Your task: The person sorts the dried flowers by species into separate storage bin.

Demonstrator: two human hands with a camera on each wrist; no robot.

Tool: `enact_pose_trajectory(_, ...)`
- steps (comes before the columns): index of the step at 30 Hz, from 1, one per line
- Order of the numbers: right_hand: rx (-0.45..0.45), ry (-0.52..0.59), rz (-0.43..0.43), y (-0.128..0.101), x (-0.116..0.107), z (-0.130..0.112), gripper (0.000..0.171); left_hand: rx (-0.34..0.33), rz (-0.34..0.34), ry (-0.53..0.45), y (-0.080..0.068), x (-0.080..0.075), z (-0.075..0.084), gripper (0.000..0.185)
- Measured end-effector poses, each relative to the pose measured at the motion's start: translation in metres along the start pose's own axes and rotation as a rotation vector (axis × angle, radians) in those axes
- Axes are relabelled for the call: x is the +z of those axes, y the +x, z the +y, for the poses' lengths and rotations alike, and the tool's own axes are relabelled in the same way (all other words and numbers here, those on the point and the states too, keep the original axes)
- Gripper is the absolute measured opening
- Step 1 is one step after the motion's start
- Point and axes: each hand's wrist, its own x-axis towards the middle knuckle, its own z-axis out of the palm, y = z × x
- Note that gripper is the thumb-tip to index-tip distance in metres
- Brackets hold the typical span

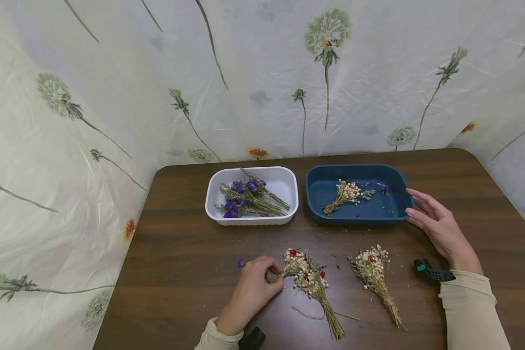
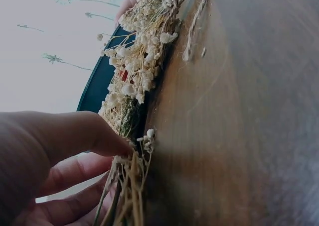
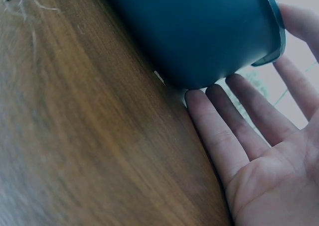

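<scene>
In the head view, my left hand pinches the stems of a small dried flower bunch between thumb and fingers; the left wrist view shows its stems at the fingertips. Its white and red heads lie against a second dried bouquet, whose stems point toward the front. My right hand touches the right end of a blue tray, and the right wrist view shows its fingers nearly straight against the tray wall. Inside that tray lies another white dried bunch with several purple petals.
A white tray of purple dried flowers stands left of the blue one. A tied bouquet lies before the right hand. Loose twine, a stray stem and a purple flower are scattered on the wooden table.
</scene>
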Motion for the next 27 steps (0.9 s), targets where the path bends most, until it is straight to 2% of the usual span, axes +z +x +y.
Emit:
enact_pose_trajectory(8, 0.005, 0.000, 0.002, 0.000, 0.000, 0.001, 0.059, -0.015, -0.043, -0.042, 0.002, -0.003, -0.001, 0.013)
enact_pose_trajectory(15, 0.003, -0.002, 0.004, 0.001, -0.001, 0.001, 0.059, 0.001, -0.014, -0.041, 0.003, -0.007, -0.003, 0.013)
enact_pose_trajectory(21, 0.009, 0.001, 0.011, 0.000, -0.001, 0.001, 0.059, -0.031, 0.005, -0.028, 0.004, -0.012, -0.006, 0.014)
enact_pose_trajectory(27, 0.008, -0.007, 0.011, 0.001, -0.001, 0.001, 0.059, -0.047, -0.015, -0.021, 0.007, -0.016, -0.005, 0.012)
